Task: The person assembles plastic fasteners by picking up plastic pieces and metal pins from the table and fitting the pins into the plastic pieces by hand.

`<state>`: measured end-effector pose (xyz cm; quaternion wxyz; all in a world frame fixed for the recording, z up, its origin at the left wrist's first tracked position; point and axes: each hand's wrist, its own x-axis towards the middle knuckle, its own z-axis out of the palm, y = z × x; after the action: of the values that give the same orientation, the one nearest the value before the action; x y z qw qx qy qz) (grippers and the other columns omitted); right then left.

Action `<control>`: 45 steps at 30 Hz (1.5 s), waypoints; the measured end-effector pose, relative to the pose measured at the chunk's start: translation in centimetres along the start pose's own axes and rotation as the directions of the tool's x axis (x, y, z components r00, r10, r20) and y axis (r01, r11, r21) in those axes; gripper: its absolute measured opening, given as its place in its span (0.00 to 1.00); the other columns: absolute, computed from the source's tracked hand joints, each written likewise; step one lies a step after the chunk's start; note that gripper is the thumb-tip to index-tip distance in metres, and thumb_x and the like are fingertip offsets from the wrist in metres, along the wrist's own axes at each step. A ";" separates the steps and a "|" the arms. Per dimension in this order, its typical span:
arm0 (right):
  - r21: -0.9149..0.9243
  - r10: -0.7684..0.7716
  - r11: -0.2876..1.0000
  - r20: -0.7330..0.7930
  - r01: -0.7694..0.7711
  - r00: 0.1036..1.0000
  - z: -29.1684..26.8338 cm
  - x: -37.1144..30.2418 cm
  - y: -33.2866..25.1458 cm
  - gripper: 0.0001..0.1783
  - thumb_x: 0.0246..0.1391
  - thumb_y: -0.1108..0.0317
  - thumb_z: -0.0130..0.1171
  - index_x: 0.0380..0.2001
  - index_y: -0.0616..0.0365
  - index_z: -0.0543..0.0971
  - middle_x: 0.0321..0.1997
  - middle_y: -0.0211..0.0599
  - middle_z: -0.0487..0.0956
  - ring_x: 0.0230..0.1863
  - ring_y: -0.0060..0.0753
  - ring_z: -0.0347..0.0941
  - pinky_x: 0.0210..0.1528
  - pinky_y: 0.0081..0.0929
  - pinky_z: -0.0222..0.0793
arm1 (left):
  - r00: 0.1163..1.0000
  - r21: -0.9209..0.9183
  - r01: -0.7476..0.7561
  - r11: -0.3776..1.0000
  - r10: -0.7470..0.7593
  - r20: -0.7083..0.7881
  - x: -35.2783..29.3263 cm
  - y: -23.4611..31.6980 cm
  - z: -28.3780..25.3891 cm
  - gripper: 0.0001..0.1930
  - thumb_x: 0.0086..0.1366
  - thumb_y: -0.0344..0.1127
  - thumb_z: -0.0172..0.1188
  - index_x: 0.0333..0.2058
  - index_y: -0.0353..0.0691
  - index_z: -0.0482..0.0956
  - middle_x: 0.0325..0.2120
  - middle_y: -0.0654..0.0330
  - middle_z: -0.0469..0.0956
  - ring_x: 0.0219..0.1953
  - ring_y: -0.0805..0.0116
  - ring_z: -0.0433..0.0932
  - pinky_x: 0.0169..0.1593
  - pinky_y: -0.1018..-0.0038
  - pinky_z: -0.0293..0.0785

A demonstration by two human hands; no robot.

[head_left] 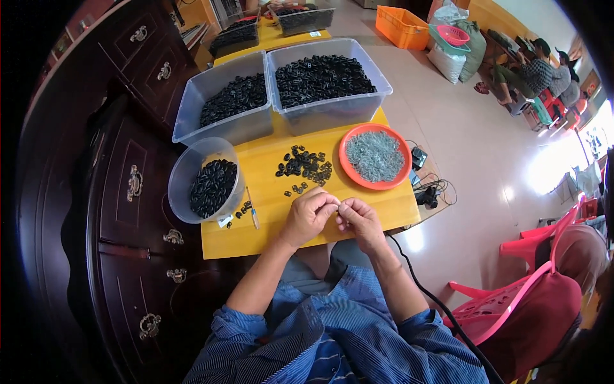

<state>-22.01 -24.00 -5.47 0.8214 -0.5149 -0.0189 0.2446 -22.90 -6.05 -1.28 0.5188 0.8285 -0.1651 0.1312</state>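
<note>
My left hand and my right hand meet fingertip to fingertip over the near edge of the yellow table. Both are closed in a pinch, and whatever lies between the fingers is too small and covered to name. Just beyond them is a loose pile of small black oval plastic pieces. An orange-red plate heaped with small silvery metal pieces stands right of the pile. To the left, a round clear tub holds black oval pieces. Beside it lies a screwdriver.
Two clear bins of black pieces stand along the table's far side. Dark wooden drawers rise at left. Black adapters and cables sit at right, near a pink chair. Other people sit at far right.
</note>
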 end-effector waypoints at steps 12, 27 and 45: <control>-0.586 -0.403 0.767 -0.122 0.262 0.907 1.3 -0.3 1.3 0.07 0.56 0.68 0.66 0.29 0.60 0.82 0.21 0.22 0.78 0.25 0.11 0.71 0.30 0.17 0.69 | 0.976 -0.136 0.218 0.966 -0.217 0.019 -3.1 -2.5 0.9 0.05 0.69 0.30 0.58 0.35 0.34 0.77 0.24 0.64 0.75 0.26 0.76 0.72 0.31 0.76 0.70; -0.400 -0.243 0.898 -0.103 0.183 0.965 1.0 -0.3 2.3 0.06 0.62 0.70 0.62 0.32 0.60 0.79 0.26 0.20 0.77 0.27 0.09 0.69 0.31 0.12 0.64 | 0.945 -0.404 0.248 0.881 -0.311 -0.099 -4.4 -2.8 2.8 0.08 0.71 0.34 0.56 0.35 0.34 0.76 0.25 0.69 0.75 0.25 0.81 0.71 0.30 0.79 0.69; -0.606 -0.383 0.750 -0.071 0.265 0.921 -0.3 0.7 -0.7 0.06 0.60 0.70 0.60 0.30 0.60 0.79 0.23 0.22 0.76 0.27 0.09 0.68 0.31 0.15 0.66 | 0.901 -0.461 0.427 0.778 -0.409 0.143 -4.8 -4.5 2.7 0.09 0.73 0.34 0.52 0.34 0.37 0.72 0.22 0.66 0.73 0.20 0.81 0.68 0.25 0.77 0.67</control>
<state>-21.02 -24.21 -5.18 0.6500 -0.7522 -0.1041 0.0296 -25.31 -6.01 -7.92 0.7214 0.6908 -0.0135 -0.0466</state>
